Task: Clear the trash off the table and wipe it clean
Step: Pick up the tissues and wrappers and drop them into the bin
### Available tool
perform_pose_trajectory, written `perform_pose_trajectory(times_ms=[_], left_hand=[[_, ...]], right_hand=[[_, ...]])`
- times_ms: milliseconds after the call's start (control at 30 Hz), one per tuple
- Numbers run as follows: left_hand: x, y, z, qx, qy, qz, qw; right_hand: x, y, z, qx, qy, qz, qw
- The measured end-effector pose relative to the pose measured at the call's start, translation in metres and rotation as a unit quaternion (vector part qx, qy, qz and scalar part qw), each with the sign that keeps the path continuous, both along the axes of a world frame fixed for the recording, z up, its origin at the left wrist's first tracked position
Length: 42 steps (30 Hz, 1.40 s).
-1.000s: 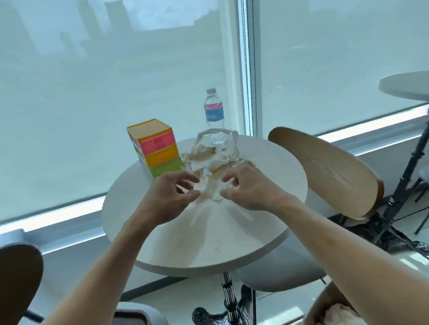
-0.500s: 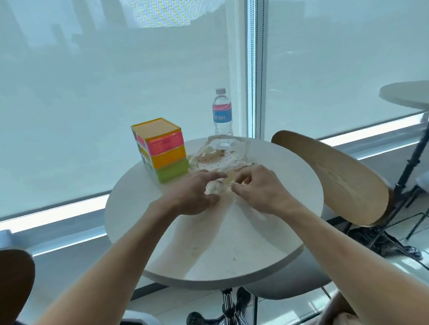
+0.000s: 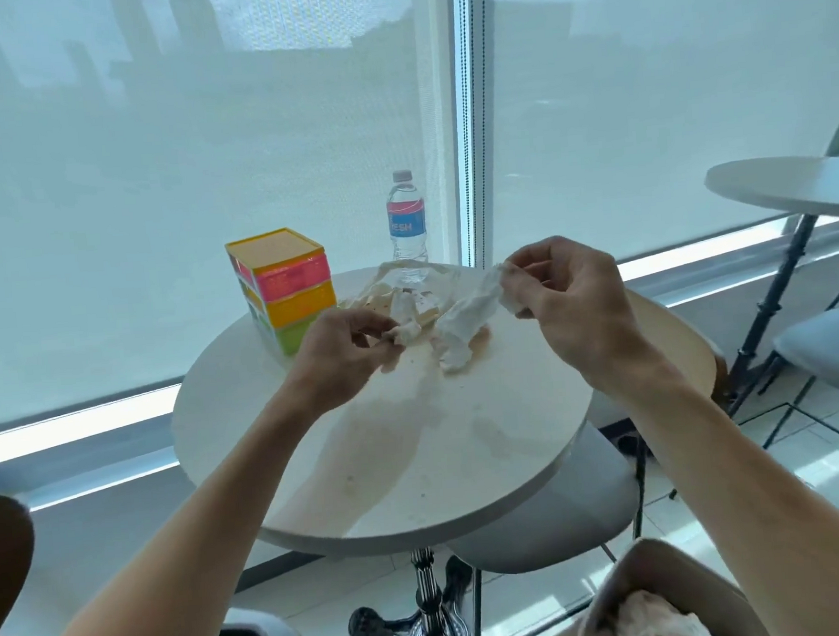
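Right hand (image 3: pixel 562 298) pinches the crumpled napkin (image 3: pixel 462 322) above the table (image 3: pixel 466 443); left hand (image 3: pixel 347 345) grips a smaller scrap (image 3: pixel 407 332).

Water bottle (image 3: pixel 406 222), colourful box (image 3: pixel 284 287), chairs (image 3: pixel 678 349).

Single head-worn wide-angle view, no second view to overlap. Looked forward and down from above the near edge of the round table (image 3: pixel 418 467), facing the shaded window behind it. Sat close, both forearms reaching in from the bottom corners. Table centred, floor visible below it.
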<state>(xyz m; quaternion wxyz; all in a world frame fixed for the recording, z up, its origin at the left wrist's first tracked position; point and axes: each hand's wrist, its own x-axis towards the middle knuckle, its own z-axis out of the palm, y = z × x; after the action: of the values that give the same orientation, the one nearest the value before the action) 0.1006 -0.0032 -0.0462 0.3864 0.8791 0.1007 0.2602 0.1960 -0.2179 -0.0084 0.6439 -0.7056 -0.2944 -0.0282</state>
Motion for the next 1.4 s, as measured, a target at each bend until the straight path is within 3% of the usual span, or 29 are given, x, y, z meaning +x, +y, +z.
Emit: perform_pose_trajectory(times_ms=[200, 700, 967, 1133, 1400], left_hand=[[-0.025, -0.023, 0.022, -0.11, -0.035, -0.047, 0.992], [-0.05, -0.148, 0.015, -0.157, -0.021, -0.199, 0.967], [-0.048, -0.206, -0.031, -0.135, 0.042, -0.249, 0.958], [-0.043, -0.243, -0.073, -0.115, 0.131, -0.249, 0.953], [-0.017, -0.288, -0.147, -0.113, 0.261, -0.226, 0.932]], right_hand=[[-0.002, -0.031, -0.003, 0.031, 0.034, -0.013, 0.999], [0.002, -0.149, -0.095, -0.092, 0.135, -0.099, 0.982], [-0.006, -0.203, -0.186, -0.224, 0.194, -0.118, 0.948], [-0.013, -0.226, -0.218, -0.324, 0.267, -0.065, 0.905], [-0.014, -0.251, -0.2, -0.295, 0.238, -0.095, 0.921]])
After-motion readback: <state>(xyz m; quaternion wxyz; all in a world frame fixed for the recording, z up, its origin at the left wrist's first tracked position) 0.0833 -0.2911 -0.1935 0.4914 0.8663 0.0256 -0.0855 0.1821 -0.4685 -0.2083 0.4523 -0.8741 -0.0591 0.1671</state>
